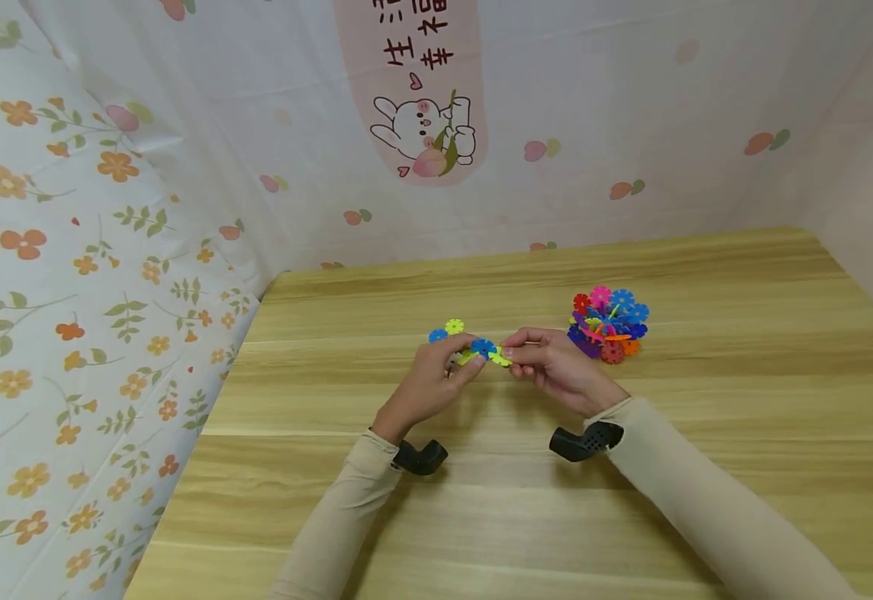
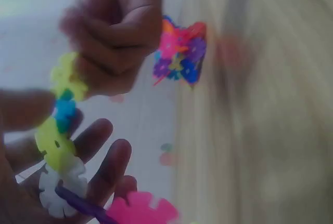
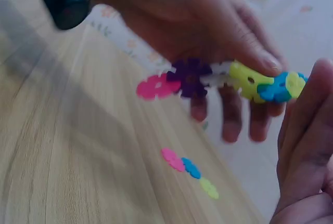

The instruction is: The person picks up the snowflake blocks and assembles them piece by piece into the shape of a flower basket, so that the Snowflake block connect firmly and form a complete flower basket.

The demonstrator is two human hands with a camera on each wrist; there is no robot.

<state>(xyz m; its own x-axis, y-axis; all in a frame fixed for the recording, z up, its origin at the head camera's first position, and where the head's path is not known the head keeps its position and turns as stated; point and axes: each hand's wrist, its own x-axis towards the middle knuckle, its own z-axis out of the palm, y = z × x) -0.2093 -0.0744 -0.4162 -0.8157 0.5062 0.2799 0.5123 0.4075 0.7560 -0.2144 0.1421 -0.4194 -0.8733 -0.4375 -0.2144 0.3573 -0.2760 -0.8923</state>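
Note:
My left hand [image 1: 429, 382] grips a chain of notched plastic snowflake discs, thumb over its blue disc [image 1: 483, 347]. Along the chain in the right wrist view run a pink disc [image 3: 155, 87], a purple disc [image 3: 190, 77], a white disc [image 3: 218, 76], a yellow disc [image 3: 248, 80] and the blue one. At the far end my right hand [image 1: 562, 368] pinches another yellow disc [image 2: 68, 78], which meets the blue disc's edge. Both hands are raised over the table, close together, and the right fingers partly cover that end disc.
Beyond the left hand, a loose yellow disc [image 1: 455, 326], a blue disc [image 1: 438, 336] and a pink disc [image 3: 173, 159] lie on the wooden table [image 1: 744, 400]. A multicoloured cluster of joined discs [image 1: 607, 325] stands to the right. Patterned cloth [image 1: 594, 100] hangs behind and at the left.

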